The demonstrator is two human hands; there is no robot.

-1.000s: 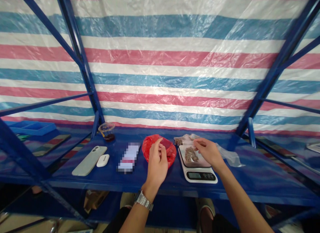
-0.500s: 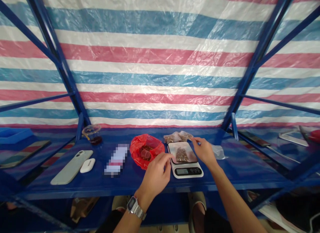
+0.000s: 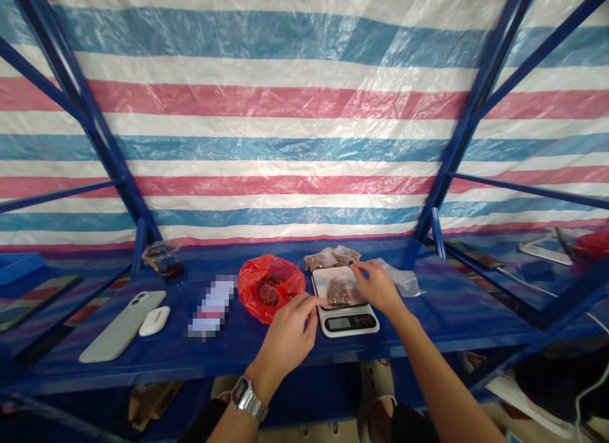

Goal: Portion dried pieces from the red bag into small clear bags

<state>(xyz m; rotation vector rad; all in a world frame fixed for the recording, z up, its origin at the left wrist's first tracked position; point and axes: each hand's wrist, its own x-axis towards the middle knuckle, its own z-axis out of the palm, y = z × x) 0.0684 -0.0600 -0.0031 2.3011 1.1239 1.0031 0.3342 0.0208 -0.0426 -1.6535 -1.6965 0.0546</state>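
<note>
A white kitchen scale (image 3: 351,323) stands near the table's front edge, its display lit with digits too small to read. On its plate lies a clear plastic bag of brown pellets (image 3: 339,292). My left hand (image 3: 292,329) is at the scale's left side, fingers stretched out, the index fingertip by the bag's lower left. At the plate's upper right is my right hand (image 3: 379,287), thumb and index finger slightly apart near the bag's edge. Whether either hand touches the bag is hard to tell. To the left sits an open red plastic bag (image 3: 250,287) of brown pellets with a small clear cup (image 3: 269,295) inside.
Filled clear bags (image 3: 333,257) lie behind the scale, and empty clear bags (image 3: 404,281) to its right. Leftward are a blurred-out phone (image 3: 212,310), a white earbud case (image 3: 155,320), a pale green phone (image 3: 124,325) and a plastic cup (image 3: 166,262). Blue posts (image 3: 457,157) flank the table (image 3: 447,316).
The whole view has shifted a little, so things appear farther left. Both hands keep nearly the same places beside the scale, and the bag on it has not visibly moved.
</note>
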